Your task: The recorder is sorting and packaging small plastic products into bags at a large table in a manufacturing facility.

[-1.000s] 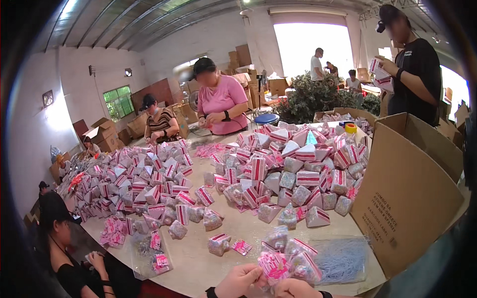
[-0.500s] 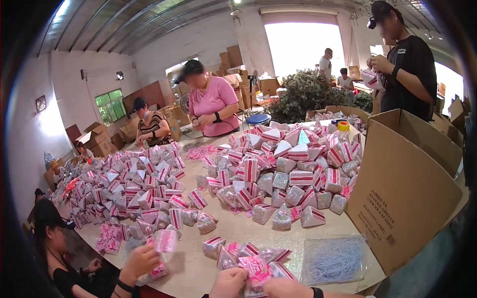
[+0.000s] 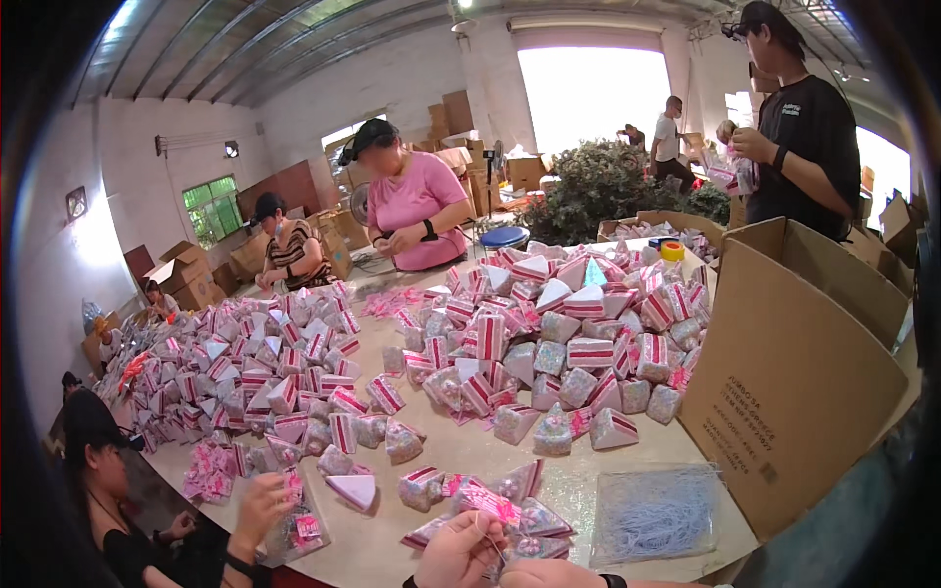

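Note:
At the near edge of the table, my left hand (image 3: 459, 552) is closed in a pinch on a thin string. My right hand (image 3: 547, 573) is beside it at the lower edge, its fingers drawn together near the same string; what it holds is hidden. Just beyond the fingers is a bright pink printed label (image 3: 490, 504) on a small heap of clear-wrapped wedge-shaped pieces, with white sides and red stripes like cake slices. One wrapped wedge (image 3: 545, 523) lies right of the label, and another wrapped piece (image 3: 421, 487) stands to its left.
A flat clear bag of pale strings (image 3: 655, 514) lies at right, beside a tall open carton (image 3: 784, 392). Large piles of wrapped wedges (image 3: 588, 328) cover the table beyond. At left, a co-worker's hand (image 3: 263, 505) is over pink-labelled packets. Yellow tape (image 3: 671, 251) sits at the back.
My hands have shifted from gripping the pink-labelled packet to the string, and the label now lies beyond my fingers. The co-worker's raised pink item is down; a wedge now lies beside that hand.

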`<state>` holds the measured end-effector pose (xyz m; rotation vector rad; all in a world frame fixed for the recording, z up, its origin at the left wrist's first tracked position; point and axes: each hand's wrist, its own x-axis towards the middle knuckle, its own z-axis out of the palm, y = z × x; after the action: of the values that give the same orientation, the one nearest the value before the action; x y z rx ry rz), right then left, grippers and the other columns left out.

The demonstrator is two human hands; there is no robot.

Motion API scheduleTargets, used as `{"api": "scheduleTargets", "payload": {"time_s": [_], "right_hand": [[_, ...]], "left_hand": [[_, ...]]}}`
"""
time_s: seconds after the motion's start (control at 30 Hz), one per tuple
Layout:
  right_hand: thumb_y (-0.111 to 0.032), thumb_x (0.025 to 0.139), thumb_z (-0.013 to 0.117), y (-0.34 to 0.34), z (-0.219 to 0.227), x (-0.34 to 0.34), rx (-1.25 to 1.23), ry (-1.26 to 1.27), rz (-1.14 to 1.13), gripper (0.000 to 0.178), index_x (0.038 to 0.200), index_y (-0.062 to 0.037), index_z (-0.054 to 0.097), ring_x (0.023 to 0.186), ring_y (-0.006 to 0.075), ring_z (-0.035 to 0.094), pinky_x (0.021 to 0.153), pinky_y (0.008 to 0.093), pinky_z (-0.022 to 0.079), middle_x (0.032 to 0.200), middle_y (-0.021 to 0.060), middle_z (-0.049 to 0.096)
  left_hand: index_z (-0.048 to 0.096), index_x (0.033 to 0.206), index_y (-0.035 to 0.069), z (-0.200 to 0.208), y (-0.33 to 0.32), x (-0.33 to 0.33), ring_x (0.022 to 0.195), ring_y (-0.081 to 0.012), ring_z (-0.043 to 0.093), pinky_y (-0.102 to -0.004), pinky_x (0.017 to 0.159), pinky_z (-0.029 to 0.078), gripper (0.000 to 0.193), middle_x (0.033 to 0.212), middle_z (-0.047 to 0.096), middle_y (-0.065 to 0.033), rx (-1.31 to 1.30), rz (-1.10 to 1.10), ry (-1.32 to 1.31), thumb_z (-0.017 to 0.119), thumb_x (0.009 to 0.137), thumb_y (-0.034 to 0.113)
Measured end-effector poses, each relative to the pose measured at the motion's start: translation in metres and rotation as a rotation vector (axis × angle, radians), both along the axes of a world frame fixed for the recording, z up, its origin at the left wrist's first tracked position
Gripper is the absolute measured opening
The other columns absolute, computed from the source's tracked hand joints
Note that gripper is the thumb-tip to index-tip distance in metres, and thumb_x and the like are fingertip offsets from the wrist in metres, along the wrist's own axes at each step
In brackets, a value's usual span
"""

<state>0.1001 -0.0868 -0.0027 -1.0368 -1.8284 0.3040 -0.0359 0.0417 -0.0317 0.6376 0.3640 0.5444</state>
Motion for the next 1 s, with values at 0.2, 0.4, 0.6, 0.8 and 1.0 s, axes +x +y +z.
{"api": "scheduleTargets", "payload": {"time_s": [0.2,0.4,0.6,0.8,1.0], "right_hand": [[0.002,0.068,0.05,-0.007,-0.021,0.011,-0.101,0.129,-0.074,0.009,0.077,-0.0012,0.05,0.066,0.0339,0.05,0.06,0.0386,0.043,0.072,0.0161,0.049],[0.002,0.068,0.051,-0.005,-0.025,0.009,-0.089,0.13,-0.032,0.01,0.076,-0.002,0.047,0.072,0.0339,0.05,0.064,0.0388,0.043,0.076,0.0167,0.05],[0.002,0.067,0.053,0.002,-0.03,0.008,-0.04,0.053,-0.031,0.013,0.078,-0.0018,0.048,0.079,0.0348,0.051,0.07,0.0394,0.044,0.084,0.0176,0.051],[-0.002,0.071,0.057,0.003,-0.034,0.009,-0.055,0.079,-0.029,0.008,0.079,-0.0011,0.054,0.076,0.0339,0.053,0.069,0.0398,0.045,0.083,0.0163,0.053],[-0.009,0.073,0.059,0.006,-0.028,0.01,-0.007,-0.049,-0.096,0.008,0.078,-0.0024,0.058,0.077,0.0322,0.054,0.069,0.0391,0.045,0.083,0.0153,0.055]], "left_hand": [[0.052,0.088,0.007,0.038,-0.027,0.011,0.077,-0.0144,0.059,-0.0261,0.066,0.051,0.003,0.085,0.059,-0.0046,0.127,-0.266,0.249,0.056,0.087,0.008],[0.048,0.082,0.009,0.018,-0.026,0.021,0.06,-0.0077,0.048,-0.0218,0.049,0.039,0.01,0.072,0.051,0.0013,0.291,-0.143,0.274,0.056,0.086,0.006],[0.047,0.068,0.008,0.026,-0.033,0.026,0.051,-0.0056,0.039,-0.0236,0.044,0.032,0.022,0.057,0.043,0.0036,0.731,0.03,0.619,0.062,0.082,0.012],[0.046,0.061,0.005,0.028,-0.043,0.03,0.05,-0.0065,0.037,-0.0258,0.043,0.031,0.028,0.052,0.041,0.0028,0.806,0.173,0.627,0.064,0.08,0.014],[0.048,0.063,0.005,0.024,-0.04,0.019,0.057,-0.007,0.045,-0.0256,0.049,0.035,0.022,0.061,0.049,-0.0009,0.547,0.255,0.43,0.055,0.083,0.01]]}}
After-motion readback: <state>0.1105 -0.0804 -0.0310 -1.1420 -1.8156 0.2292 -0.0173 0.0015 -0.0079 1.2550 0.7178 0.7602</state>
